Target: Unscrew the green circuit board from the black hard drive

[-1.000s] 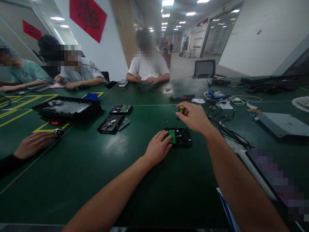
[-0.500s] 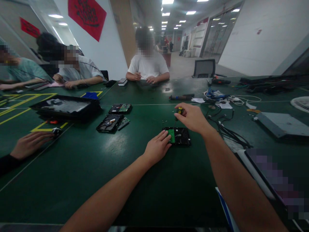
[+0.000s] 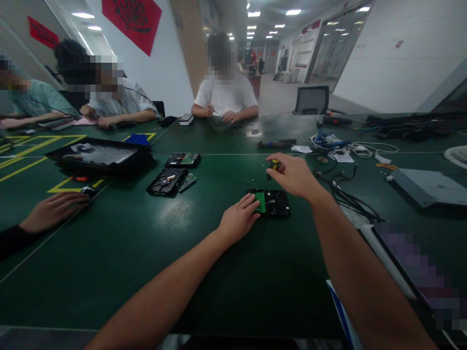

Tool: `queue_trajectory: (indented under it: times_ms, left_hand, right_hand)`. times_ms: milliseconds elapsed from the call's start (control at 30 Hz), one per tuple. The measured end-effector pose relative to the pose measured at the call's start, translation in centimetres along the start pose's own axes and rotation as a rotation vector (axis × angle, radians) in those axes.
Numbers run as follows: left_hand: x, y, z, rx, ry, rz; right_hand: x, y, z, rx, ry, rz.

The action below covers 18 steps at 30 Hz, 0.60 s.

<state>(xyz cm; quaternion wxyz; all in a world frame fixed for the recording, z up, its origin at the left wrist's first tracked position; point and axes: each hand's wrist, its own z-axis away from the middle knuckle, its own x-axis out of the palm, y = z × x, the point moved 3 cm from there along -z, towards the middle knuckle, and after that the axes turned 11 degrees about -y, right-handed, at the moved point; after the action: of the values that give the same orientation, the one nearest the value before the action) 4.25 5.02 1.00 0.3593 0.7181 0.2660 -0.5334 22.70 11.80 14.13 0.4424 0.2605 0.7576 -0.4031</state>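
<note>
A black hard drive [image 3: 274, 203] with a green circuit board lies flat on the green table [image 3: 146, 253] in front of me. My left hand [image 3: 238, 221] rests on its left edge, fingertips on the green board. Above the drive's far side my right hand [image 3: 294, 175] grips a small screwdriver [image 3: 272, 166] with a yellow-and-black handle, held upright with its tip pointing down toward the drive. A few tiny screws [image 3: 250, 181] lie on the table just beyond the drive.
Two other opened drives [image 3: 166, 181] [image 3: 182, 159] lie to the left, beside a black tray [image 3: 98, 158]. Cables [image 3: 339, 194] and a grey case [image 3: 426, 187] sit at right. A neighbour's hand [image 3: 53, 211] rests at left; other people sit across the table.
Both hands stay on the drive and screwdriver. The view has shifted slightly; my right hand has barely moved.
</note>
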Motion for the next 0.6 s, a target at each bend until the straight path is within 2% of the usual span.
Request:
queue_trajectory:
  times_ms: [433,600]
  left_hand:
    - [0.22,-0.24,-0.11,-0.002,0.003,0.028]
    - [0.16,-0.19,-0.07,-0.002,0.016,0.030]
  right_hand:
    - [-0.46,-0.29,0.30,-0.023,-0.119,-0.028]
    - [-0.59,-0.22,0.29,-0.012,-0.101,0.000]
